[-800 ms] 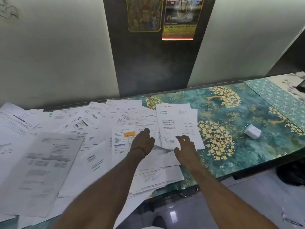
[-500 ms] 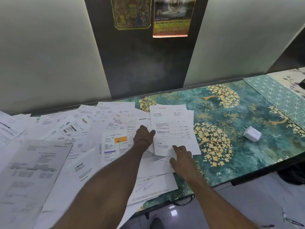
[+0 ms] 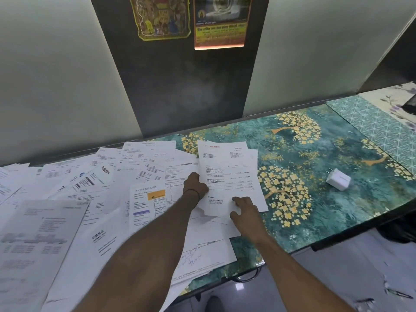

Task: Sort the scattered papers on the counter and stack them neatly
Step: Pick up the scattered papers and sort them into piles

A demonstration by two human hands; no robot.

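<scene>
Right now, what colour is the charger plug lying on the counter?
White charger plug; the head view shows it best.

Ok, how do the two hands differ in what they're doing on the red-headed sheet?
The left hand curls round the left edge of the red-headed sheet, gripping it; the right hand lies flatter, fingers spread, on its near edge. The left wrist wears a thin dark band; the right wrist shows none. Both touch that same sheet.
</scene>
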